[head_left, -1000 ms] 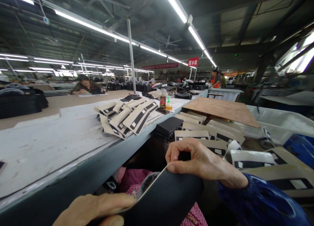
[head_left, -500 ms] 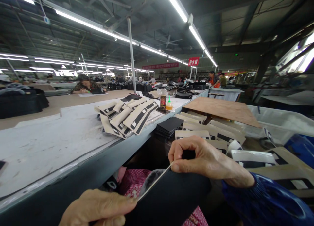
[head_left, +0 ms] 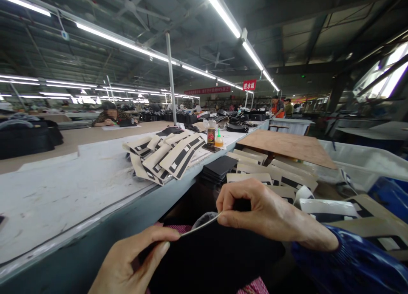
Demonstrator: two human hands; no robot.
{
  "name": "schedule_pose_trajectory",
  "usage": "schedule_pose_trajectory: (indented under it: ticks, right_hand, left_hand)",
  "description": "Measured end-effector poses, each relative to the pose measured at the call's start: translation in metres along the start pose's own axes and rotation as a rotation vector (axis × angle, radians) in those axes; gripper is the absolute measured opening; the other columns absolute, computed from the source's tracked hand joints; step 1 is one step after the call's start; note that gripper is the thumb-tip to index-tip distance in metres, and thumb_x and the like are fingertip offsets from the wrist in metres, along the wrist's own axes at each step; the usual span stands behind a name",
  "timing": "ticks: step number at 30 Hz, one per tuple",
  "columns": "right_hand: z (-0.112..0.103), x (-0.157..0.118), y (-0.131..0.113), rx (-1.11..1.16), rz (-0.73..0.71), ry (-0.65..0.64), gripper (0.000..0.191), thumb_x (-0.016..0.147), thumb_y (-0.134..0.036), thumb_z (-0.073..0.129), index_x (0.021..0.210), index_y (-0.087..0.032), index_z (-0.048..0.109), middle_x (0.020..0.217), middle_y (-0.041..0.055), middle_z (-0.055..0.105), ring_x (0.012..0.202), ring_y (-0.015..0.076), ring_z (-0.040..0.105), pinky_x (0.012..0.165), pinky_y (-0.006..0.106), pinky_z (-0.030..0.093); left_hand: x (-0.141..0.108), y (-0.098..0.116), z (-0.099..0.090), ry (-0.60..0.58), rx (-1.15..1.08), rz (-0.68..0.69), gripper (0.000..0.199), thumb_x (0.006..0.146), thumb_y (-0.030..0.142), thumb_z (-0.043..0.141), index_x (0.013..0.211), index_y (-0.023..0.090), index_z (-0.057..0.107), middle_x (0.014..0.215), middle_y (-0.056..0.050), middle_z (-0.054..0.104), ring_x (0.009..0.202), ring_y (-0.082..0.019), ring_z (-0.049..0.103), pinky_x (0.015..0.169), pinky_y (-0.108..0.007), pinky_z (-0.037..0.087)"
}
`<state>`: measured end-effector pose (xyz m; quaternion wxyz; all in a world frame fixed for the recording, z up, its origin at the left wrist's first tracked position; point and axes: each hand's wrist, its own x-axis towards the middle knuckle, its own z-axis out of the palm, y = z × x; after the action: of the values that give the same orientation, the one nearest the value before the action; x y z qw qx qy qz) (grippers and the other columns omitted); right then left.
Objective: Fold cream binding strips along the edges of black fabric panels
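Note:
A black panel (head_left: 216,255) with a thin pale edge hangs between my hands, its dark face toward me. My left hand (head_left: 137,255) pinches the left end of that edge between thumb and index finger. Higher and to the right, my right hand (head_left: 251,204) pinches the edge farther along, fingers curled. Behind the panel, a bit of clear plastic (head_left: 204,219) and pink checked cloth (head_left: 178,229) show over my lap. Whatever lies under the panel is hidden.
Beige panels with black strips (head_left: 178,156) lie heaped on the white table (head_left: 63,196). A stack of black pieces (head_left: 219,166), more beige panels (head_left: 291,175) and a wooden board (head_left: 287,145) are on the right. A glue bottle (head_left: 219,140) stands near the table edge. Co-workers sit and stand farther back.
My left hand has risen, bringing the panel's pale edge closer to level. More of the left thumb and index finger shows, and the panel covers more of the checked cloth.

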<state>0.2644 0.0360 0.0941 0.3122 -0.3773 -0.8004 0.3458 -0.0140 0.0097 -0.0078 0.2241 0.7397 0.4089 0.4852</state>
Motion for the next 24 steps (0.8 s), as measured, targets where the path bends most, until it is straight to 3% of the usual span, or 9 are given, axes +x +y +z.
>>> schedule_pose_trajectory:
  ticks: [4, 6, 10, 17, 21, 24]
  right_hand:
    - [0.0, 0.001, -0.002, 0.043, -0.006, 0.0, 0.032, 0.084, -0.036, 0.079, 0.065, -0.018, 0.06, 0.077, 0.0019, 0.071, 0.069, 0.015, 0.061, 0.062, 0.025, 0.044]
    - [0.0, 0.001, -0.001, 0.085, -0.014, -0.018, 0.033, 0.084, -0.039, 0.079, 0.066, -0.018, 0.061, 0.077, 0.0017, 0.07, 0.071, 0.0151, 0.061, 0.063, 0.025, 0.045]
    - [0.003, 0.0, -0.001, 0.121, 0.009, -0.026, 0.037, 0.083, -0.043, 0.082, 0.066, -0.017, 0.061, 0.079, 0.002, 0.07, 0.073, 0.0154, 0.061, 0.065, 0.025, 0.045]
    - [0.012, 0.004, 0.0, 0.066, -0.008, -0.029, 0.037, 0.087, -0.043, 0.078, 0.066, -0.018, 0.061, 0.075, 0.0006, 0.068, 0.068, 0.0141, 0.058, 0.062, 0.025, 0.042]
    - [0.018, 0.001, 0.0, -0.041, -0.08, -0.034, 0.025, 0.091, -0.028, 0.072, 0.071, -0.019, 0.062, 0.077, -0.0016, 0.068, 0.068, 0.013, 0.06, 0.063, 0.024, 0.043]
    - [0.023, -0.003, 0.004, -0.207, -0.097, 0.003, 0.018, 0.091, -0.017, 0.071, 0.074, -0.021, 0.065, 0.079, -0.0035, 0.07, 0.073, 0.0134, 0.064, 0.068, 0.024, 0.045]
  left_hand:
    - [0.001, 0.006, 0.018, 0.175, -0.012, 0.145, 0.015, 0.091, 0.026, 0.073, 0.1, 0.036, 0.08, 0.1, 0.009, 0.084, 0.089, -0.01, 0.081, 0.088, -0.006, 0.054]
    - [0.002, 0.008, 0.021, 0.169, 0.01, 0.249, 0.025, 0.091, 0.018, 0.073, 0.104, 0.037, 0.08, 0.101, 0.01, 0.083, 0.091, -0.008, 0.08, 0.095, -0.007, 0.052]
    - [0.007, 0.015, 0.022, 0.117, 0.015, 0.33, 0.035, 0.089, 0.011, 0.074, 0.111, 0.038, 0.079, 0.101, 0.011, 0.082, 0.09, -0.006, 0.08, 0.094, -0.006, 0.052]
    - [0.021, 0.026, 0.037, 0.097, -0.068, 0.316, 0.039, 0.088, 0.009, 0.074, 0.111, 0.04, 0.08, 0.093, 0.01, 0.082, 0.078, -0.006, 0.078, 0.076, -0.006, 0.055]
    - [0.03, 0.025, 0.043, 0.048, -0.188, 0.222, 0.031, 0.088, 0.012, 0.073, 0.105, 0.035, 0.083, 0.082, 0.007, 0.08, 0.069, -0.009, 0.075, 0.064, -0.011, 0.056]
    - [0.029, 0.02, 0.046, -0.015, -0.095, 0.153, 0.018, 0.09, 0.018, 0.072, 0.1, 0.029, 0.084, 0.074, 0.004, 0.079, 0.065, -0.012, 0.075, 0.063, -0.013, 0.055]
